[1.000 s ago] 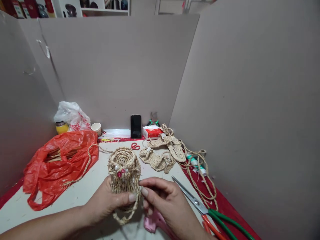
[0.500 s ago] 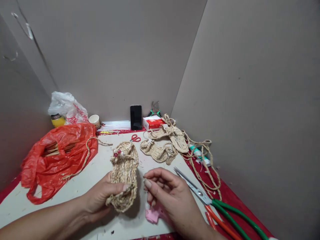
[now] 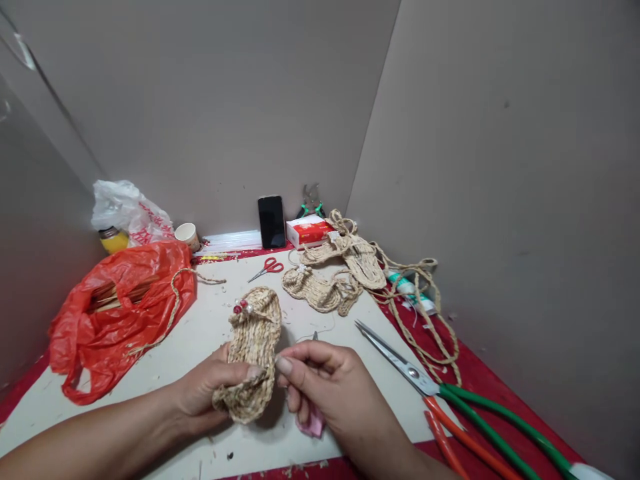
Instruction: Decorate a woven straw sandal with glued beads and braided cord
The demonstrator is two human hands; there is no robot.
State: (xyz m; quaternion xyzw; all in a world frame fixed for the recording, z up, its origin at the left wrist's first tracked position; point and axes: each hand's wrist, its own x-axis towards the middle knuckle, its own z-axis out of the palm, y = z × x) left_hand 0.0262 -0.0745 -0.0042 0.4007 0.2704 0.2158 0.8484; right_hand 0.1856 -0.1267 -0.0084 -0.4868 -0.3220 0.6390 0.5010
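Note:
A small woven straw sandal (image 3: 253, 340) with red and white beads at its toe lies sole-down on the white board (image 3: 200, 333). My left hand (image 3: 210, 393) grips its heel end, thumb on top. Beside the heel, my right hand (image 3: 325, 387) is pinched closed. A thin needle-like tip shows above its fingers. A pink object (image 3: 313, 421) lies under my right hand, mostly hidden.
Large scissors (image 3: 440, 393) with green and orange handles lie at the right. More straw sandals (image 3: 330, 277) and braided cord (image 3: 425, 313) sit behind. A red plastic bag (image 3: 115, 313), white bag (image 3: 130, 210), paper cup (image 3: 187, 235), phone (image 3: 271, 221), red box (image 3: 310, 231) and small red scissors (image 3: 267, 268) surround the board.
The sandal went from held upright to lying flat on the board. My right hand drew back from it, then closed in again beside the heel. The camera tilted down.

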